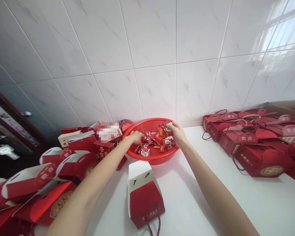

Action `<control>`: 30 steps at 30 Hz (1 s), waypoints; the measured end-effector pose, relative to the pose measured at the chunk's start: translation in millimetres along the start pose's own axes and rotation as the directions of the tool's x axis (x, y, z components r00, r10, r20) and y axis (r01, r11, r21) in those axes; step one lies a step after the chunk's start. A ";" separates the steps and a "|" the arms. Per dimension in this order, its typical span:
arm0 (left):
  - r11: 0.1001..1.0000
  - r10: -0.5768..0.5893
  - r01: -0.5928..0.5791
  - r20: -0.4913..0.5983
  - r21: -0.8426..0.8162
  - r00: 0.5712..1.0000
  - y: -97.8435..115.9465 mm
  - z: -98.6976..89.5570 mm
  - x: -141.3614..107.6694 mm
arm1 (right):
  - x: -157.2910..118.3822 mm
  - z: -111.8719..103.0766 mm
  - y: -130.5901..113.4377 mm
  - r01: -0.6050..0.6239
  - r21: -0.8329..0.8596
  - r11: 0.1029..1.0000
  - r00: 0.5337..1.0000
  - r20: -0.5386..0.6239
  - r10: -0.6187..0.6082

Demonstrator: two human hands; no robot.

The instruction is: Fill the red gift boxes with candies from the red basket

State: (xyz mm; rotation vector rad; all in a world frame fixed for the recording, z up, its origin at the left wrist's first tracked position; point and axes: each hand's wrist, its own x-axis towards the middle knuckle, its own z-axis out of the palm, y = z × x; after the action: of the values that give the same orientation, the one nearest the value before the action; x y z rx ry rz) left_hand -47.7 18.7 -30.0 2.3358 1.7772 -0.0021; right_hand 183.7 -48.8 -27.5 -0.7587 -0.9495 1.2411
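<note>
A red plastic basket [147, 160] of wrapped candies [159, 136] stands against the tiled wall. My left hand [135, 137] reaches over its left side with fingers curled down among the candies; what they grip is hidden. At the right rim, my right hand [178, 133] is closed, its fingertips pinching a red-and-white wrapped candy [168, 125]. Between my forearms, in front of the basket, sits a red gift box [146, 200] with its top open. White inner card shows at its back, and a dark red cord handle hangs over its near side.
Several red gift boxes with rounded flaps [76, 165] crowd the left of the white table [186, 203]. More closed boxes with cords [258, 155] stand in rows at the right. Behind them is a cardboard carton [282, 105]. Keys [7, 150] hang from a door lock at far left.
</note>
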 end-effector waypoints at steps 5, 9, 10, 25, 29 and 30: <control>0.999 0.025 -0.025 0.000 0.030 1.000 0.1 1.8 -4.6 | 3.0 -1.6 1.0 0.008 0.004 1.000 0.997 -0.071 -0.008; 0.993 0.011 -0.023 -0.104 -0.115 0.994 -3.0 -4.8 -6.5 | 6.1 -3.0 0.0 0.047 0.075 0.996 0.992 -0.119 -0.038; 0.983 0.002 -0.028 -0.142 -0.181 0.990 -2.7 -6.7 -6.5 | 6.7 -3.2 -0.2 0.053 0.095 0.994 0.991 -0.123 -0.041; 0.290 0.064 -0.376 -0.374 -0.880 0.925 60.5 -13.9 -62.8 | -7.2 6.0 -15.3 -0.089 0.070 0.994 0.989 0.122 0.080; 0.339 0.063 -0.437 -0.443 -0.833 0.894 69.9 -22.2 -88.8 | -29.4 22.5 -32.3 -0.037 -0.015 0.999 0.952 0.305 0.040; 0.350 0.067 -0.449 -0.456 -0.822 0.887 71.1 -24.4 -96.5 | -35.9 26.6 -37.1 -0.006 -0.033 0.999 0.945 0.328 0.016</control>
State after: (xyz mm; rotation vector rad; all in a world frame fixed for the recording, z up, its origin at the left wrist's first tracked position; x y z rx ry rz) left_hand -9.5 -87.3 17.5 1.7019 0.9429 1.2172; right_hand 173.4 -91.6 10.4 -0.5907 -1.2388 1.3919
